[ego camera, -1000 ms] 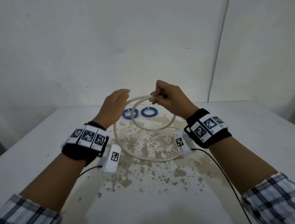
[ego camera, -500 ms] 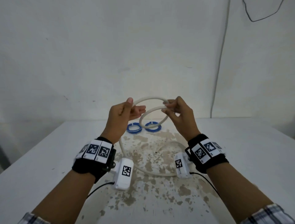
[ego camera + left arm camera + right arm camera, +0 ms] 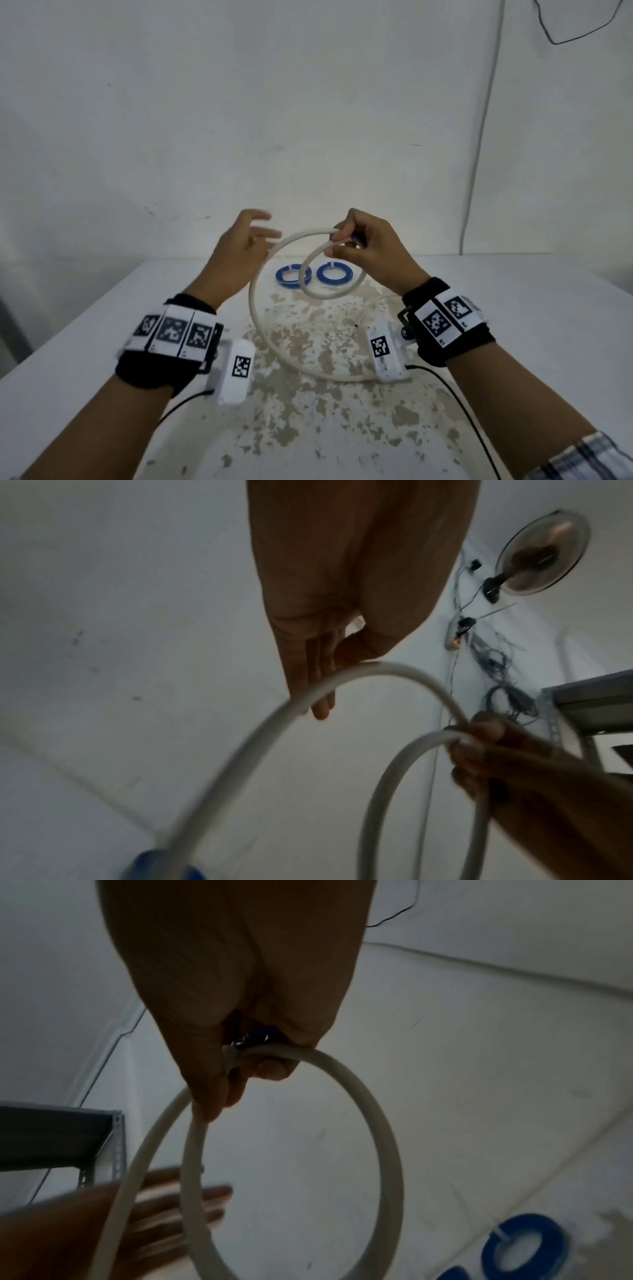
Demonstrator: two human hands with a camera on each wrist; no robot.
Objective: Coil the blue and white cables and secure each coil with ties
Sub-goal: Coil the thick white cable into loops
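A thick white cable (image 3: 255, 308) is looped in the air above the table (image 3: 513, 308); its large loop sags down onto the stained tabletop. My right hand (image 3: 337, 240) pinches the cable where a small loop and the large one meet. The right wrist view shows that hand (image 3: 236, 1085) holding the cable (image 3: 377, 1123) together with something small, blue and shiny. My left hand (image 3: 263, 229) hovers beside the large loop with fingers spread; in the left wrist view its straight fingers (image 3: 315, 669) lie behind the cable (image 3: 394, 669). Two tied blue coils (image 3: 281, 278) (image 3: 347, 274) lie at the table's far side.
The table stands against a white wall with a thin wire (image 3: 479, 137) running down it. A wall fan (image 3: 544, 553), a tangle of wires and a grey metal shelf (image 3: 599, 696) are off to the side. White wrist cameras with black leads hang under both wrists.
My left hand has let go of the white cable and spread open, drifting left. The right hand keeps its pinch, and the outer loop has grown and dropped toward the table.
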